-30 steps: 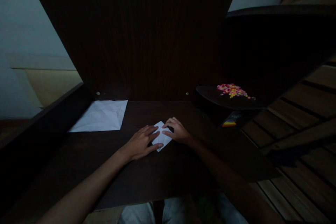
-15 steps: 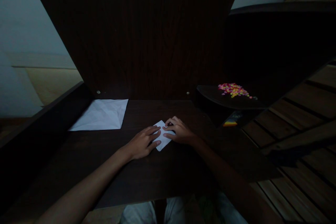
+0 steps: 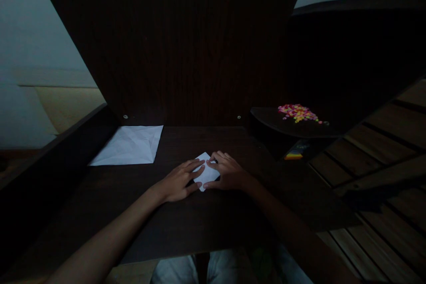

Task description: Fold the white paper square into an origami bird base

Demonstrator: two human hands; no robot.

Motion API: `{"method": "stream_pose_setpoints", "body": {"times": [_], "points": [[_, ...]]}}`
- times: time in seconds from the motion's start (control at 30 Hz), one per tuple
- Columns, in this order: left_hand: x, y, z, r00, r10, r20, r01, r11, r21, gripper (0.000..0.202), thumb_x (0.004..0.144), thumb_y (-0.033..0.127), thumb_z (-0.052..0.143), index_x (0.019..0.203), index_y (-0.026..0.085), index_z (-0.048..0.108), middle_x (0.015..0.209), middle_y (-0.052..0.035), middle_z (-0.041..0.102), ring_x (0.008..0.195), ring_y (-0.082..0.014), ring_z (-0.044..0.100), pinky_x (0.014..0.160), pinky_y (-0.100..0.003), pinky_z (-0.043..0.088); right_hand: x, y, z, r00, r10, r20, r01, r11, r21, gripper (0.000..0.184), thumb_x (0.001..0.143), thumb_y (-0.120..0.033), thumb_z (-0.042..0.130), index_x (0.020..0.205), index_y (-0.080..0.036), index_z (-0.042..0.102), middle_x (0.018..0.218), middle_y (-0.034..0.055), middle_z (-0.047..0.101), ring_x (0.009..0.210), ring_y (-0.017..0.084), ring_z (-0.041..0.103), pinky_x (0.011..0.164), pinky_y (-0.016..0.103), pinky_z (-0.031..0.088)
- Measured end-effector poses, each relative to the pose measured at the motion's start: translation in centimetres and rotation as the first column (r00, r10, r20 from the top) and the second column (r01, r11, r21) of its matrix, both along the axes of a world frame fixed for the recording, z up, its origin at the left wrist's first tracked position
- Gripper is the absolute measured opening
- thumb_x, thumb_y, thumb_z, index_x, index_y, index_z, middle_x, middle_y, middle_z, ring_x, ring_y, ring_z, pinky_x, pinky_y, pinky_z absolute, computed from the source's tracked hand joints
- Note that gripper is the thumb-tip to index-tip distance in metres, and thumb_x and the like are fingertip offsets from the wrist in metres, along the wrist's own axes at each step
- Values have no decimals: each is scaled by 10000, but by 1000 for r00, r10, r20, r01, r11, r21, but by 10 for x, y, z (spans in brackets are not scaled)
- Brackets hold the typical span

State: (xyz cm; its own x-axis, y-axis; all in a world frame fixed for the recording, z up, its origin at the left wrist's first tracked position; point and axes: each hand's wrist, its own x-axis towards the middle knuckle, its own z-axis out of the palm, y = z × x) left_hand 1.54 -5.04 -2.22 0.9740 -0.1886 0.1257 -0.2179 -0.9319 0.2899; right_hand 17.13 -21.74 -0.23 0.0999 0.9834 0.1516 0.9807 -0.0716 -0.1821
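- Your paper (image 3: 209, 175) lies on the desk (image 3: 186, 226) between your hands, turned like a diamond; it could skid or twist if one side presses harder than the other.
- A crease could set crooked, I'd judge, if the edges aren't lined up before you press; the dim light makes that easier to miss.
- Your left hand (image 3: 178, 183) is loosely spread, fingertips on the paper's left part, pressing rather than gripping.
- Your right hand (image 3: 230, 174) is partly open, thumb and forefinger parted over the right part; whether its curled fingers pinch an edge, I cannot tell.
- Since half a second ago, your right thumb has dropped from mid-paper to near the bottom corner, close to your left thumb; your left hand has barely shifted.
- Farther out, the sheet (image 3: 129, 144) at the desk's left and the coloured bits (image 3: 297, 113) on the shelf (image 3: 266, 119) haven't moved.
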Motion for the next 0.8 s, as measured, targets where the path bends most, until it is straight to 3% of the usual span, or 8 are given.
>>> {"method": "stream_pose_setpoints", "body": {"times": [0.17,0.47,0.8], "points": [[-1,4,2,999,-33,-19,32,999,-9,624,910,452,483,1452,199,310,1517,-121,291,1390,-298,262,1108,-484,294,-2,-1,3,1000,-18,2,18,999,-39,780,687,-738,581,1187,-140,603,1133,143,543,1061,280,469,909,417,377],[-3,0,2,1000,-14,5,14,999,36,618,926,497,422,1456,202,301,1513,-116,301,1390,-297,264,1101,-480,300,-3,-1,1,1000,-29,10,30,999,-37,776,697,-736,570,1197,-143,595,1123,142,543,1067,284,468,922,421,383],[-2,-2,-1,1000,-16,-8,16,999,51,631,950,508,346,1487,212,195,1543,-86,220,1421,-264,187,1133,-434,241,-2,-1,1,1000,-18,-10,17,999,-41,775,716,-748,535,1207,-150,583,1123,132,532,1050,270,458,898,406,380]]}}
